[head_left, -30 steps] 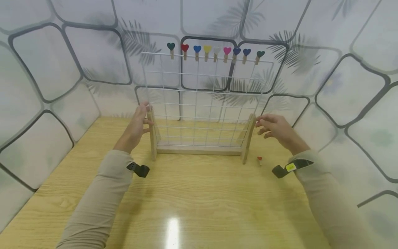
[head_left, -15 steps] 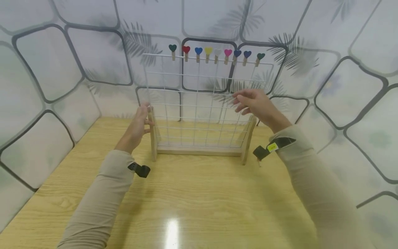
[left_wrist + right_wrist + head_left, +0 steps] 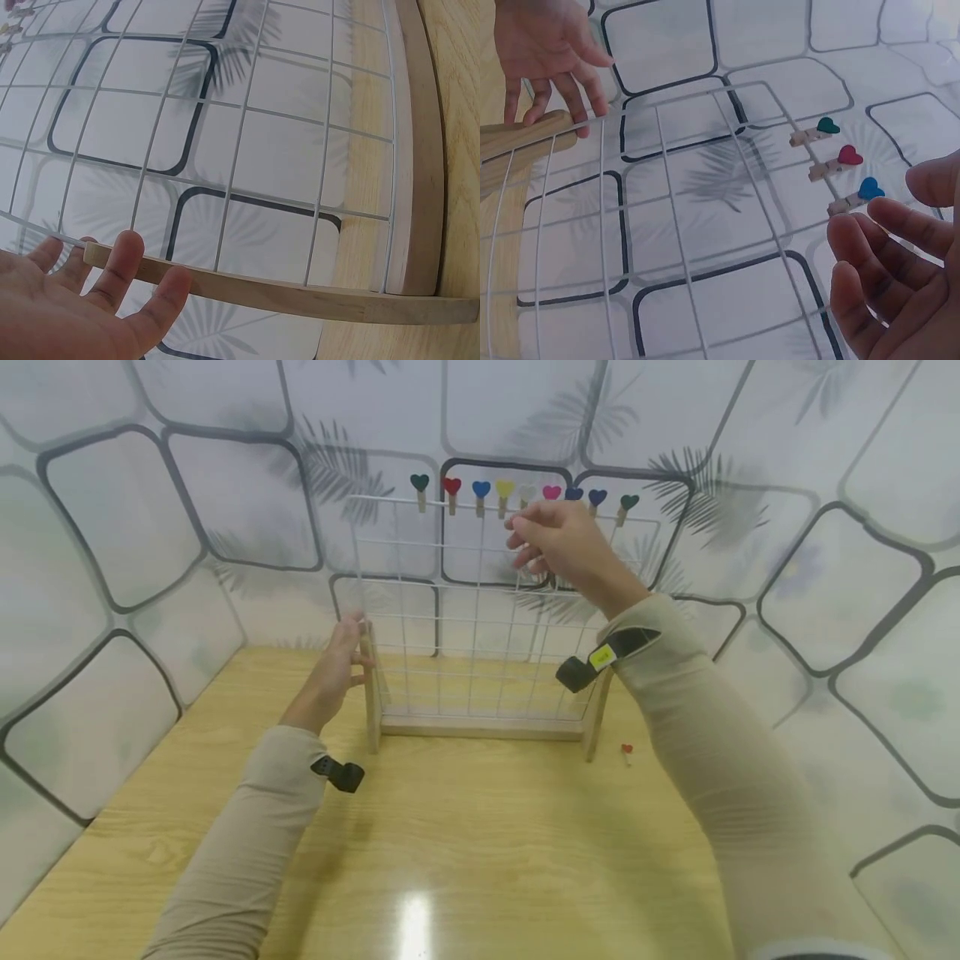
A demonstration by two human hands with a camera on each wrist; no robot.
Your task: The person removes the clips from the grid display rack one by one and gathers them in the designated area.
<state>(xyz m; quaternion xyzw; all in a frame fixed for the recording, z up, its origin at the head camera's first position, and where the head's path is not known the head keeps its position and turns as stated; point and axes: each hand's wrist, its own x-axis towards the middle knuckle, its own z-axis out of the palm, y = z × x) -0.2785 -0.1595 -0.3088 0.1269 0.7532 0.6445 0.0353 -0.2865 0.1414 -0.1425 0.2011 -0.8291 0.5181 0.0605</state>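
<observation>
A white wire grid point(image 3: 390, 500) stands upright in a wooden stand point(image 3: 480, 727). Along its top bar sit several small clothespins with coloured hearts, among them a green clothespin point(image 3: 828, 125), a red clothespin point(image 3: 849, 155) and a blue clothespin point(image 3: 870, 189). My left hand point(image 3: 334, 664) touches the stand's left post point(image 3: 247, 286), its fairly straight fingers on both sides of the post's upper end. Loosely bent, my right hand point(image 3: 558, 543) is at the top bar, close to the blue clothespin. Nothing shows between its thumb and fingers. In the head view it partly covers the white, pink and dark blue clothespins.
A loose clothespin with a red heart point(image 3: 627, 752) lies on the wooden table point(image 3: 465, 827), right of the stand. Behind the grid rises a patterned wall covering point(image 3: 247, 502). A dark camera is strapped to each wrist.
My right hand has left the stand's right post, rising and moving left to the top bar. The left hand stays at the left post.
</observation>
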